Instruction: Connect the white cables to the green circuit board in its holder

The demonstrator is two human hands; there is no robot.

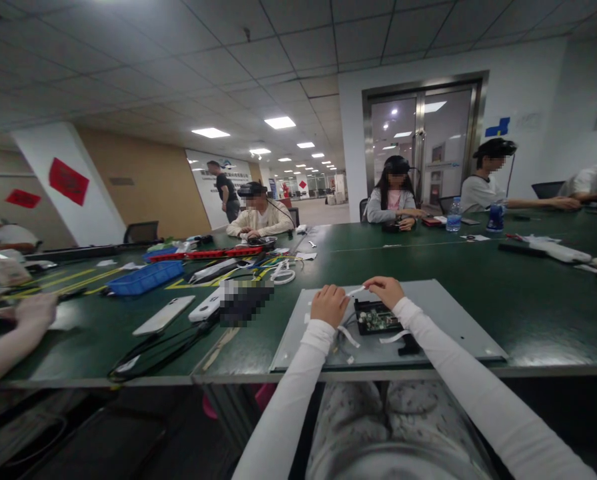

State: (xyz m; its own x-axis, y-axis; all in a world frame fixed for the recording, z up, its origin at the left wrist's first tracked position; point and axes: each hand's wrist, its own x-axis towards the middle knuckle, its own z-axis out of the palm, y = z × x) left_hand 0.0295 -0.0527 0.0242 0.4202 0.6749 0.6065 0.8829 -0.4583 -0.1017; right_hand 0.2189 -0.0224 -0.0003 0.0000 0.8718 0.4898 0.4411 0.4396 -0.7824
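A flat grey panel (448,323) lies on the table in front of me. On it sits a black housing with a green circuit board (376,319). My right hand (385,292), above the housing, pinches one end of a short white strip (356,291) that looks like tape. The strip's other end meets the fingers of my left hand (330,305). That hand is curled over the panel left of the housing, and what its fingers hold is hidden. Two more white strips, a left one (349,337) and a right one (394,337), stick out on the near side.
Left of the panel are a white phone (164,315), a white device (209,303), black cables (166,350) and a blue tray (146,278). A white cable loop (282,273) lies beyond. A co-worker's arm (16,343) rests at far left. Several people sit across the green table (543,320).
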